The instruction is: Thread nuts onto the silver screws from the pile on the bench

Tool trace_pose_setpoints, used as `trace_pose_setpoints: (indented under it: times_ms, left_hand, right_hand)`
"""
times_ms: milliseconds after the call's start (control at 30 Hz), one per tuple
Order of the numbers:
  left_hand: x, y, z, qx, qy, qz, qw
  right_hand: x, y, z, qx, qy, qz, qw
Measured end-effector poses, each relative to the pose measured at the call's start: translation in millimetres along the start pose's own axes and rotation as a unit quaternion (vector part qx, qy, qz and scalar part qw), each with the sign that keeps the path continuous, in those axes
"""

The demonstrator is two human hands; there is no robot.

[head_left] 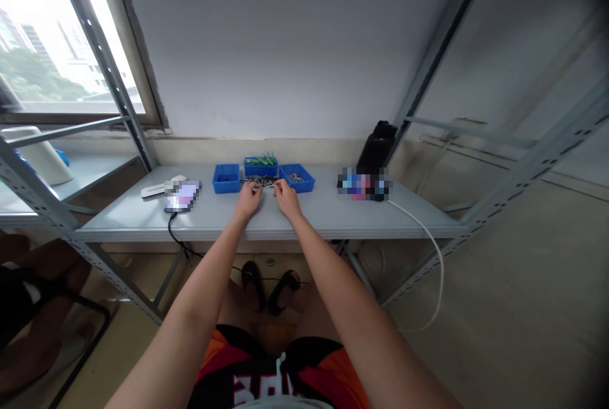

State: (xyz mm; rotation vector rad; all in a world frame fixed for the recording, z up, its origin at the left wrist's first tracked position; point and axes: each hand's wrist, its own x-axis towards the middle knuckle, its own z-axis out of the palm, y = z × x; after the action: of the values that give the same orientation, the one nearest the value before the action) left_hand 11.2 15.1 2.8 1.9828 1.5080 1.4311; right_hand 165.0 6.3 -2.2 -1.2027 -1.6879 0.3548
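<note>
My left hand [249,197] is closed in a pinch just in front of a pile of small dark and silvery pieces [261,179]. What its fingertips hold, if anything, is too small to name. Close beside it, my right hand [286,197] is also pinched, its fingertips at the right end of the pile, on something I cannot make out. Around the pile stand a left blue bin [226,188] with dark contents, a back blue bin [261,170] with thin green pieces [263,160], and a right blue bin [306,186] with small silvery parts.
On the grey shelf [323,222] lie a phone [183,196] with a black cable and a white object [153,191] at left. A black bottle [377,148] stands at right behind a blurred colourful item [362,184] with a white cable. Metal posts frame both sides. Someone sits at far left.
</note>
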Motion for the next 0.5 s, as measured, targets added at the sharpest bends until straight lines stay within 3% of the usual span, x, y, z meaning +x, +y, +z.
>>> trace_pose_setpoints:
  times_ms: [133, 267, 500]
  left_hand:
    - [-3, 8, -5.7, -0.034, 0.037, 0.008, 0.999]
    - [-5, 14, -9.0, -0.059, 0.025, 0.016, 0.998]
    - [-4, 9, -5.4, -0.063, -0.032, 0.006, 0.997]
  right_hand:
    - [-1, -2, 1, -0.055, -0.067, -0.013, 0.996]
    - [-5, -6, 1, -0.104, -0.126, -0.050, 0.985]
    - [-4, -7, 0, -0.107, -0.113, -0.054, 0.986]
